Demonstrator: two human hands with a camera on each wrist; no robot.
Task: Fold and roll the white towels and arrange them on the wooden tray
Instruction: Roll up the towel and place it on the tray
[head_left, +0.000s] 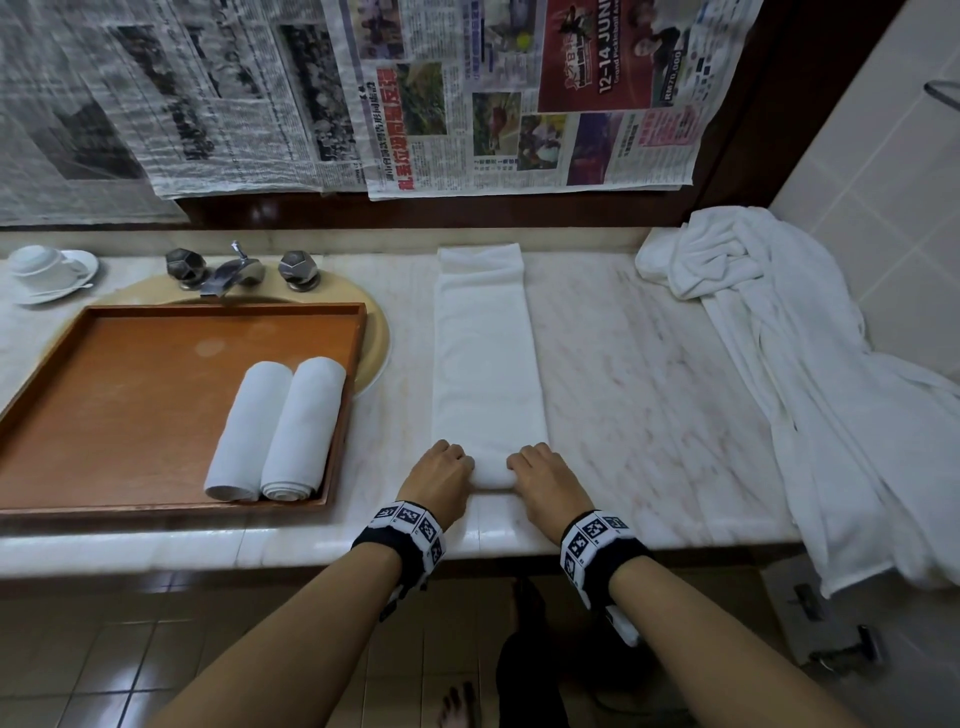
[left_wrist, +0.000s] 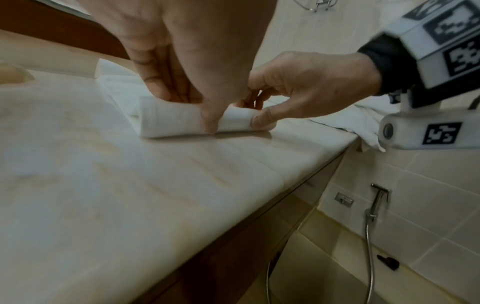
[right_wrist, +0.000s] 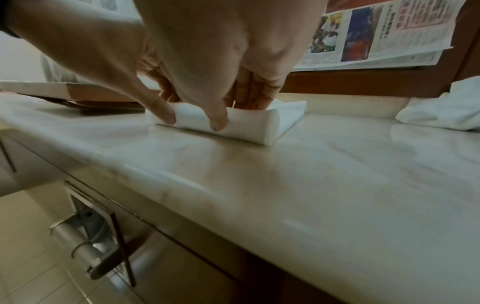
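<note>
Head view – towel (head_left: 488, 358) roll under fingers (head_left: 457, 453)

Two rolled white towels (head_left: 278, 431) lie side by side in the wooden tray (head_left: 130, 395); right of it, a folded towel strip (head_left: 485, 353) lies flat, near end rolled.

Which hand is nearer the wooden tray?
Left. The left hand grips the towel roll on the tray side; the right hand grips its far end.
</note>
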